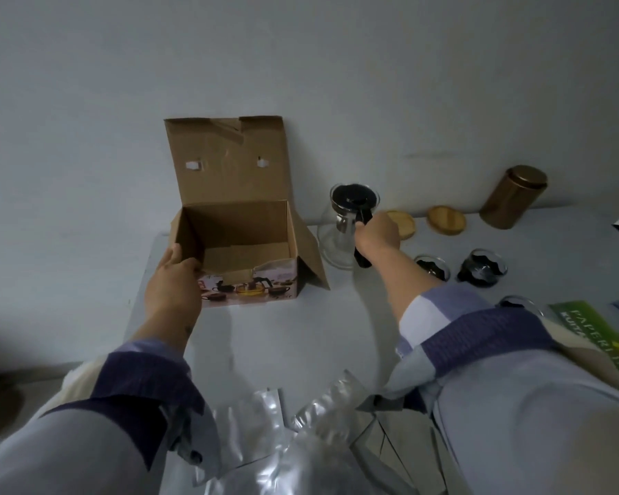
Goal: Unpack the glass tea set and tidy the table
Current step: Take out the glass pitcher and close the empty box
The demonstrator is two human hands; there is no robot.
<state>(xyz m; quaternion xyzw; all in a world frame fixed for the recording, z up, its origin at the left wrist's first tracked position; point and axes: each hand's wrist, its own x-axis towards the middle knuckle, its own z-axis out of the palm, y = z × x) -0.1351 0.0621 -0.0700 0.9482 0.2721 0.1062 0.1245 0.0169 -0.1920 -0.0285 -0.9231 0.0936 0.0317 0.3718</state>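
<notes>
Crumpled clear plastic wrap (265,441) lies nearest on the surface (283,334). Green pack (594,337) at right reads "PAPERLINE". Left hand (176,280) curls over the near-left corner of the open cardboard box (243,251), its front printed with tea ware. Right hand (377,234) is closed around the black handle of the black-lidded glass teapot (340,226), standing right of the box. Two glass cups (481,271) near it.

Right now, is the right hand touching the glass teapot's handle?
Touching. The head view shows the right hand wrapped around the black handle of the glass teapot, which stands beside the cardboard box.
</notes>
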